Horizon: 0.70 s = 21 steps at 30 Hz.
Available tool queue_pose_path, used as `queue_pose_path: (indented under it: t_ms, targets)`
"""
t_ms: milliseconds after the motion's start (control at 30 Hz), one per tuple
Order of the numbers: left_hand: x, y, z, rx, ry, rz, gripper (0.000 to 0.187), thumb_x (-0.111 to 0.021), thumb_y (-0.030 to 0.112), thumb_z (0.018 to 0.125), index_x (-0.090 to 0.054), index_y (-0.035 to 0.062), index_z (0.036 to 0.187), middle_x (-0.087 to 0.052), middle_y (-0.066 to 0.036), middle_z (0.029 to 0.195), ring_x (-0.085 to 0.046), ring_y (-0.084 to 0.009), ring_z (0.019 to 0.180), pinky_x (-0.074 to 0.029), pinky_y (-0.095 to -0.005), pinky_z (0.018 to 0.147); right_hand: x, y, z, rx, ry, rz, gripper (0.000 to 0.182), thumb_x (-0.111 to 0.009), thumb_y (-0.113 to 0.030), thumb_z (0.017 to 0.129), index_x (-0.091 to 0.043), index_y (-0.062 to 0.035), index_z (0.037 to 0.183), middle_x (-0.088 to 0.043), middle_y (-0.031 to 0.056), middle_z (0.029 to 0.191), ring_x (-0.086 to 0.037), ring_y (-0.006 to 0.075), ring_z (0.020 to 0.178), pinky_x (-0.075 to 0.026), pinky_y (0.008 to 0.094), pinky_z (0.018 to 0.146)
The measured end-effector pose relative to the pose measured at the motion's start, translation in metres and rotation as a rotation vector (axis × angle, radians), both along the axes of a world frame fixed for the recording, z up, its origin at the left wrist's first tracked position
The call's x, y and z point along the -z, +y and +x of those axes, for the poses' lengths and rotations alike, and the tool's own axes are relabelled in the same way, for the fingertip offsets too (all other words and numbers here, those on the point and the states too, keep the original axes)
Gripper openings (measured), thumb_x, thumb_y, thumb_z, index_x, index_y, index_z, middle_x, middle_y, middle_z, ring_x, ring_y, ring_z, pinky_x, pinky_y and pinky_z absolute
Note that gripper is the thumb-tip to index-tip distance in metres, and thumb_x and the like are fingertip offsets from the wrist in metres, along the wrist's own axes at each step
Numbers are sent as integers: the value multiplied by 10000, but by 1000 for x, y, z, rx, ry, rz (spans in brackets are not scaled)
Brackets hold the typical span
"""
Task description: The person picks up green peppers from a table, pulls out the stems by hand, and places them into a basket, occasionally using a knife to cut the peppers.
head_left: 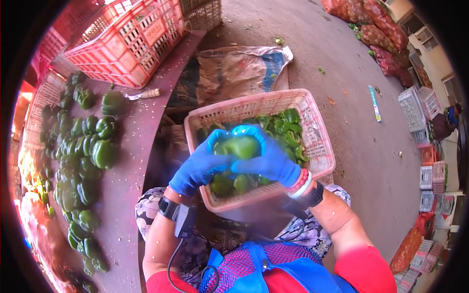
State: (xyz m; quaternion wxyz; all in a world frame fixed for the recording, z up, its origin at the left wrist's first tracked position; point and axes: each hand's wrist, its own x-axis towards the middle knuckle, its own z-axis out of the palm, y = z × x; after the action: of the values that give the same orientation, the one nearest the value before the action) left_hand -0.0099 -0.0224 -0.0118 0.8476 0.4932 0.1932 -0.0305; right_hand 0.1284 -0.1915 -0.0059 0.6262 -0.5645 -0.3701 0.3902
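Note:
Both my hands wear blue gloves. Between them is a green bell pepper [244,147], held over a pink plastic crate [320,139]. My left hand [202,158] is closed around the pepper's left side. From the right, my right hand [268,154] curls its fingers over the pepper. Green pepper pieces [291,139] fill much of the crate below, and the hands hide part of them. At left, many whole green bell peppers [102,154] lie on a table [129,151]. Near them rests a knife [146,94] with a light-coloured handle.
A large pink crate [141,46] stands on the table's far end. Behind the pepper crate lies a dirty sack [234,73] on the ground. Full red mesh sacks [376,29] and stacked crates [425,178] line the right side, where another person [445,122] is partly visible.

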Motion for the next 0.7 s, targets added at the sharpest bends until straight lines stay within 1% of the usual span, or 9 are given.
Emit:
queue_pose_path:
  t_ms: [133, 167, 300, 400, 467, 533, 567, 667, 700]
  targets:
    - [-14, -5, 23, 21, -9, 0, 495, -711, -21, 818, -553, 64, 1279, -599, -47, 1175, -608, -137, 1039, -533, -270, 846, 12, -3, 12, 211, 281, 48, 570, -835, -7, 777, -570, -115, 1271, -617, 49, 1201, -601, 173, 1105, -519, 330, 965]
    - [-13, -5, 25, 2, -24, -15, 451, -695, -26, 807, -586, 51, 1238, -618, -61, 1189, -615, -141, 1041, -533, -271, 849, 18, -3, 15, 217, 500, 159, 443, -765, -34, 857, -581, -119, 1251, -631, 64, 1177, -640, 229, 1079, -581, 375, 859]
    - [-24, 6, 26, -20, -146, -17, 365, -694, 16, 798, -642, 26, 1160, -642, -78, 1188, -633, -155, 1021, -543, -271, 835, 8, -15, 36, 218, 1213, 291, 372, -664, -292, 962, -591, -120, 1284, -660, 113, 1192, -663, 346, 1077, -609, 489, 662]
    - [-36, 18, 18, 85, 24, -6, 362, -690, 37, 813, -638, 15, 1171, -649, -87, 1209, -631, -165, 1063, -539, -298, 878, -1, -23, 54, 43, 1133, 375, 492, -661, -310, 942, -547, -129, 1384, -612, 117, 1299, -624, 338, 1140, -605, 530, 798]
    - [-17, 23, 20, 123, 146, 243, 340, -703, 110, 888, -632, 12, 1207, -627, -85, 1263, -605, -174, 1150, -497, -304, 972, -9, -26, 56, 115, 960, 249, 523, -652, -285, 953, -502, -118, 1425, -604, 136, 1315, -627, 356, 1160, -597, 565, 795]
    - [-1, 17, 17, 120, 31, 765, 332, -700, 156, 930, -631, 18, 1224, -614, -79, 1278, -589, -173, 1175, -476, -297, 1006, -21, -18, 49, 137, 840, 128, 451, -663, -235, 958, -529, -116, 1373, -616, 138, 1277, -656, 353, 1119, -610, 559, 730]
    - [2, 16, 17, 123, -84, 816, 387, -704, 219, 956, -601, 51, 1290, -597, -61, 1265, -573, -159, 1174, -455, -294, 1029, -14, -16, 47, 54, 785, 119, 497, -661, -198, 958, -491, -85, 1411, -578, 123, 1327, -629, 312, 1169, -590, 527, 851]
    - [-12, 7, 22, 94, -105, 199, 444, -712, 206, 948, -559, 73, 1342, -603, -50, 1251, -591, -136, 1099, -495, -286, 961, -6, -2, 31, -47, 528, 5, 533, -671, -196, 954, -475, -56, 1430, -568, 98, 1331, -587, 234, 1212, -529, 412, 981]
    - [-10, 4, 24, 131, -42, 283, 519, -735, 177, 918, -519, 65, 1377, -630, -40, 1194, -614, -123, 1019, -530, -271, 871, -6, 1, 26, -71, 402, -25, 571, -689, -194, 943, -464, -37, 1443, -558, 83, 1336, -557, 169, 1211, -451, 310, 1046]
